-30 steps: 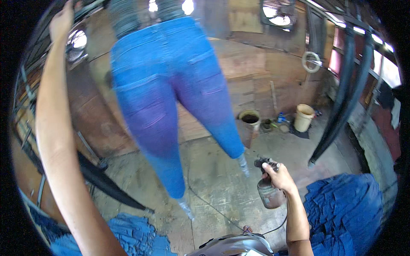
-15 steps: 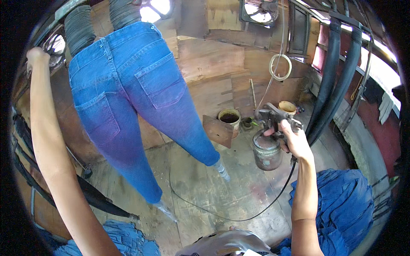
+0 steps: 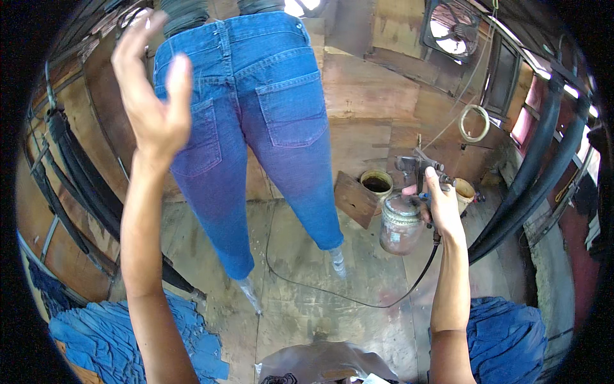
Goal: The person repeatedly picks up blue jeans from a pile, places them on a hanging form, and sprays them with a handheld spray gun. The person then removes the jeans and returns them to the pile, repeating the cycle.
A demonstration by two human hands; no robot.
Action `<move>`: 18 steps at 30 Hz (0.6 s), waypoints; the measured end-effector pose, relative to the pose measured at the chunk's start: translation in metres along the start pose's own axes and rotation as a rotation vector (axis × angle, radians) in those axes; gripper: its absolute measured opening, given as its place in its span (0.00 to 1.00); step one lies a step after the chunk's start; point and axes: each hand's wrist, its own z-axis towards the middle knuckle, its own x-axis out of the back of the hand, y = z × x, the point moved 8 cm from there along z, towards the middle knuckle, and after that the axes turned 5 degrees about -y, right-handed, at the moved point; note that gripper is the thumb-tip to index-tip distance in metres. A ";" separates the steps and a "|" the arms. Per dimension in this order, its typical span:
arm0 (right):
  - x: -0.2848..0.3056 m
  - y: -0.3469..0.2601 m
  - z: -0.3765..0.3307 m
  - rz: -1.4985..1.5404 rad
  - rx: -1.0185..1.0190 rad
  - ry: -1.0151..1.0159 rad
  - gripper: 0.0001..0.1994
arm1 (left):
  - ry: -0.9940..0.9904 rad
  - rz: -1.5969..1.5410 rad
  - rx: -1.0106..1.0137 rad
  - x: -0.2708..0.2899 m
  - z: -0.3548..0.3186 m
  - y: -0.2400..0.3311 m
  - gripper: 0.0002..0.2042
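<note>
Blue jeans (image 3: 291, 118) hang back side out on a form, with purple tint on the seat and thighs. Clear plastic tips (image 3: 338, 261) stick out of the leg openings. My left hand (image 3: 150, 112) is raised in front of the waist's left side, fingers apart and slightly blurred, holding nothing. It overlaps the jeans in view; I cannot tell whether it touches them. My right hand (image 3: 442, 203) grips a spray gun (image 3: 421, 168) to the right of the jeans. Beneath the gun hangs its round metal cup (image 3: 401, 224), and a thin dark hose (image 3: 422, 281) runs from the handle to the floor.
Heaps of blue denim lie at lower left (image 3: 141, 336) and lower right (image 3: 505, 339). A bucket of dark liquid (image 3: 376, 183) stands behind a wooden board (image 3: 355, 200). Thick black tubes (image 3: 527, 185) hang at right, others (image 3: 83, 173) at left. A fan (image 3: 453, 31) is on the back wall.
My left hand has come away from the upper left, beside the form, and moved right in front of the jeans, fingers spread. My view has shifted left; the right hand keeps hold of the spray gun.
</note>
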 end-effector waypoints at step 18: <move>0.107 0.108 0.035 -0.366 0.153 0.443 0.33 | -0.696 -0.122 1.474 0.069 -0.486 0.104 0.65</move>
